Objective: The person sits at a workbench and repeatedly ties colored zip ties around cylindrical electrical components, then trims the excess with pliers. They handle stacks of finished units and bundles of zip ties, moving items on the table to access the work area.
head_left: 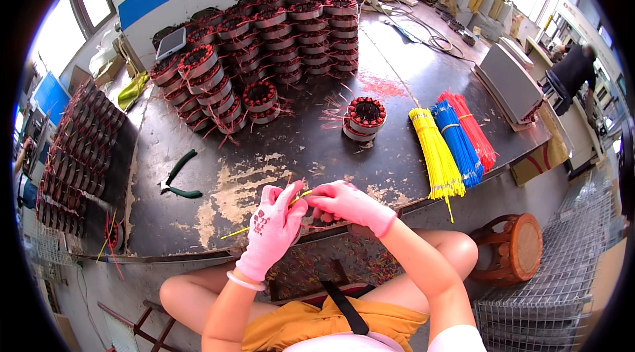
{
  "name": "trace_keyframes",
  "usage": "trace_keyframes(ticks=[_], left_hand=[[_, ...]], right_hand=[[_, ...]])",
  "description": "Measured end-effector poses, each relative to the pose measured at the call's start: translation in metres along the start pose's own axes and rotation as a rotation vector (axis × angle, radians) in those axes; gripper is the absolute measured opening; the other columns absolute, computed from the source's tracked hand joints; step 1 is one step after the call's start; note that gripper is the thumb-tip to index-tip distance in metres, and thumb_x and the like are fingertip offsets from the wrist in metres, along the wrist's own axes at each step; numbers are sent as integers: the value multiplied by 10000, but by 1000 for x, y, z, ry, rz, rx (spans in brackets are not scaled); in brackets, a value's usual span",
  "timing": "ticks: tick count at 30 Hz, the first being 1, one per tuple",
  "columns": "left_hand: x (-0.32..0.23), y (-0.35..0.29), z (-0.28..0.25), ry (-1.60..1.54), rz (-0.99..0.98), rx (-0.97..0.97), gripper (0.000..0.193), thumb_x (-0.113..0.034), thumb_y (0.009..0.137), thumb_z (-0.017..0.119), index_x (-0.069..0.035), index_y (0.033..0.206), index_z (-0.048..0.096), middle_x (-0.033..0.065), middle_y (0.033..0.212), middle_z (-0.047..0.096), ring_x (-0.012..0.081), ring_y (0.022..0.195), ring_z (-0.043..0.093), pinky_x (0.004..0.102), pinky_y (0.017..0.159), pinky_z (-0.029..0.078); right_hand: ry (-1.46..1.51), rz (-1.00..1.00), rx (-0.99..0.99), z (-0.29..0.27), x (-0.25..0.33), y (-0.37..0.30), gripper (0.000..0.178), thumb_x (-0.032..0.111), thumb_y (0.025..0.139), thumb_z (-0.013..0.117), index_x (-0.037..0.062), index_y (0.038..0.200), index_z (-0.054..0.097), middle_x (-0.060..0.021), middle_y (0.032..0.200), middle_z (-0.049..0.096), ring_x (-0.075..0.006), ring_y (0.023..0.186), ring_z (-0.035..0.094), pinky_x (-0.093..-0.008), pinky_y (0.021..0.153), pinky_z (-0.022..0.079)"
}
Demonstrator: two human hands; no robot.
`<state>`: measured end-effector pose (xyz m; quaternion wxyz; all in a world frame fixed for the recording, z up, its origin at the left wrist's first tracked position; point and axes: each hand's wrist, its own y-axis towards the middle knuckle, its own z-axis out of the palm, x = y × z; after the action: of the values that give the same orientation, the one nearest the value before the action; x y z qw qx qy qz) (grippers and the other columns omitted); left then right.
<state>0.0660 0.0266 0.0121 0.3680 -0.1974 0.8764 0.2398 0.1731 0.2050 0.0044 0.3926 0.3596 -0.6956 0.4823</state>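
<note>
Both hands wear pink gloves and meet over the near edge of the dark table. My left hand [270,226] is closed around a thin yellow wire [236,233], whose tail sticks out to the left. At the wire's other end, the fingers of my right hand [350,204] pinch together beside the left thumb. Some reddish strands show by the fingers; what lies under the hands is mostly hidden. Beyond them stands a short stack of motor stators [364,118] with red windings and loose leads. Green-handled cutters [180,177] lie left of the hands.
Tall stacks of stators [271,38] fill the table's back, with more stacks [83,154] at far left. Yellow [436,154], blue [458,144] and red [468,128] wire bundles lie at right. A wooden stool [509,249] and wire mesh crates [549,286] stand beside me.
</note>
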Motion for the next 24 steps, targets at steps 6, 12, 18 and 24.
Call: trace_keyframes(ticks=[6, 12, 18, 24], left_hand=[[23, -5, 11, -40, -11, -52, 271, -48, 986, 549, -26, 1244, 629, 139, 1077, 601, 302, 970, 621, 369, 867, 510], [29, -9, 12, -186, -69, -80, 271, -131, 1021, 581, -63, 1283, 585, 147, 1067, 594, 320, 938, 651, 389, 772, 528], [29, -10, 5, -35, 35, 4, 223, -140, 993, 581, -90, 1207, 616, 128, 1047, 590, 349, 891, 662, 413, 752, 533], [19, -6, 5, -35, 31, -23, 230, -87, 957, 596, -90, 1176, 666, 126, 1055, 598, 345, 897, 666, 411, 751, 537]], right_hand=[[155, -18, 169, 8, -14, 42, 230, 254, 981, 651, 26, 990, 679, -12, 853, 709, -80, 703, 602, -252, 603, 468], [271, -50, -32, 25, -18, 6, 197, 213, 984, 629, 39, 1067, 674, -7, 929, 720, -70, 758, 633, -227, 640, 483], [271, -226, -251, 43, -35, -19, 180, 76, 1020, 594, 22, 1186, 638, -12, 1009, 698, -81, 845, 651, -239, 754, 532], [864, -493, -348, 13, -41, -27, 483, 318, 1085, 505, 92, 1503, 420, -125, 1417, 533, -277, 1211, 611, -442, 1024, 538]])
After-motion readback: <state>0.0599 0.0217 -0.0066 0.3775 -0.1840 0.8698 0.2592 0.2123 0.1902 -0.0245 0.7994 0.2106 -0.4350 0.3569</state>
